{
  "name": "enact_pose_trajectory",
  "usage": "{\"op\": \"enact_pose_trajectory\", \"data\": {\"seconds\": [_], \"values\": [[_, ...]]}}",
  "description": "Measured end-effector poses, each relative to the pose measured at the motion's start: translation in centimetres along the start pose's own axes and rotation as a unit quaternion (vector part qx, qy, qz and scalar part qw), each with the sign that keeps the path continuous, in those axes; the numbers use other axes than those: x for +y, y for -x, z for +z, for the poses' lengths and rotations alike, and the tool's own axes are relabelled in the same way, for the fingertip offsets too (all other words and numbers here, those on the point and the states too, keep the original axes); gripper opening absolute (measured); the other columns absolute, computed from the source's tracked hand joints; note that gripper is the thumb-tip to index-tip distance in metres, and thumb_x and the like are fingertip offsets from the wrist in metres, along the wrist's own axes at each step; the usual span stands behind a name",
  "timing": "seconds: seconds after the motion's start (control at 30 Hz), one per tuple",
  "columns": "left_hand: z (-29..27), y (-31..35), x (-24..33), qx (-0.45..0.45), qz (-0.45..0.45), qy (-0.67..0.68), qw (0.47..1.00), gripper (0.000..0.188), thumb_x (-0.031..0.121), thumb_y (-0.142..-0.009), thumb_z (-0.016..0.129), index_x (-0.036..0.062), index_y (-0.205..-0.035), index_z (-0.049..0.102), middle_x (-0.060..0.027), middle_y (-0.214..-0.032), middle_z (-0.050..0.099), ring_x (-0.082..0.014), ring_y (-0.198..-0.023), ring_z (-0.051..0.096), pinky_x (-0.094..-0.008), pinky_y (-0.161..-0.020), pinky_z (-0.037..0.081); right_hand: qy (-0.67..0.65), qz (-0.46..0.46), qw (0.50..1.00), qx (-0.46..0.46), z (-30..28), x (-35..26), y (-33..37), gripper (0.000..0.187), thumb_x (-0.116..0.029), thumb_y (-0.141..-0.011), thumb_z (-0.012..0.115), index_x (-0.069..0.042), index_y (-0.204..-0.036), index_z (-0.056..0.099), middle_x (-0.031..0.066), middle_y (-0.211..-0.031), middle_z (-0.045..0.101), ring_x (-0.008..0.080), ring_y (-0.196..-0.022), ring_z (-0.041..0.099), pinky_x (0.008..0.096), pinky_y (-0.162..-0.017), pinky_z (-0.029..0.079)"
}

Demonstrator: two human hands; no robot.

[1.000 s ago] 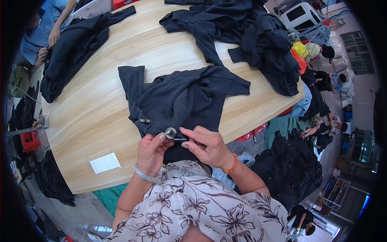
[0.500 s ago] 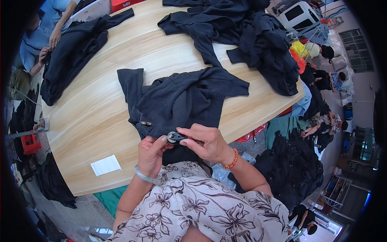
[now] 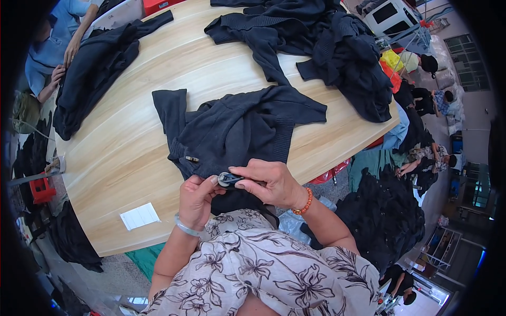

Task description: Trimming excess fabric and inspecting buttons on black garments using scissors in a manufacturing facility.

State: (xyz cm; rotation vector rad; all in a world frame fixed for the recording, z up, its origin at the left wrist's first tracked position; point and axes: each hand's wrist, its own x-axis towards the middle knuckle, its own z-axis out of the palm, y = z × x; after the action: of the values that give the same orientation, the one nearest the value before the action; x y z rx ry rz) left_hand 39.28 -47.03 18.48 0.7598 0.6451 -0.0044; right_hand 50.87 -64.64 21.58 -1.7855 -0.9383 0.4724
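A dark navy knit cardigan (image 3: 232, 126) lies on the table before me, its near edge drawn up to my hands. Thumb and fingers of my left hand (image 3: 197, 201) are closed on that edge, beside a large round grey button (image 3: 225, 179). My right hand (image 3: 270, 181) pinches a small dark tool (image 3: 235, 180) that looks like thread snips, its tip against the button. Another button (image 3: 192, 158), brownish and seen at a slant, shows on the knit just beyond my left hand. The fingers partly cover the tool.
A white printed slip (image 3: 139, 216) lies on the wooden table (image 3: 116, 174) at left. More dark knitwear (image 3: 348, 63) is heaped at the far right. A co-worker's hands (image 3: 62, 66) handle a dark garment (image 3: 97, 73) at far left. Dark clothes (image 3: 379, 221) are piled right of me.
Hardly anything differs. Both hands keep their grip at the button, and the whole view has shifted very slightly.
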Motion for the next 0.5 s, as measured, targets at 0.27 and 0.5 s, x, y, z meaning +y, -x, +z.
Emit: {"op": "enact_pose_trajectory", "data": {"seconds": [0.27, 0.5], "values": [[-0.27, 0.01, -0.27, 0.001, -0.007, 0.008, 1.000, 0.011, 0.009, -0.089, 0.062, 0.0031, -0.084, 0.055, -0.0141, -0.085, 0.068, -0.0192, -0.072, 0.067, -0.0324, -0.069, 0.056, -0.006, -0.002, 1.000, 0.001, 0.31, 0.29, -0.04, 0.031, -0.007, -0.080, 0.072, -0.004, -0.111, 0.068, 0.0068, -0.066, 0.056, 0.0153, -0.056, 0.053, 0.0261, -0.052, 0.040], [-0.33, -0.07, -0.16, -0.005, -0.028, 0.024, 0.999, 0.009, 0.006, -0.088, 0.063, 0.0031, -0.083, 0.056, -0.0143, -0.086, 0.068, -0.0193, -0.073, 0.067, -0.0327, -0.069, 0.056, 0.023, -0.011, 1.000, 0.010, 0.22, 0.42, -0.08, 0.026, -0.015, -0.079, 0.072, -0.007, -0.104, 0.070, 0.0060, -0.067, 0.056, 0.0202, -0.057, 0.057, 0.0296, -0.051, 0.043]]}}
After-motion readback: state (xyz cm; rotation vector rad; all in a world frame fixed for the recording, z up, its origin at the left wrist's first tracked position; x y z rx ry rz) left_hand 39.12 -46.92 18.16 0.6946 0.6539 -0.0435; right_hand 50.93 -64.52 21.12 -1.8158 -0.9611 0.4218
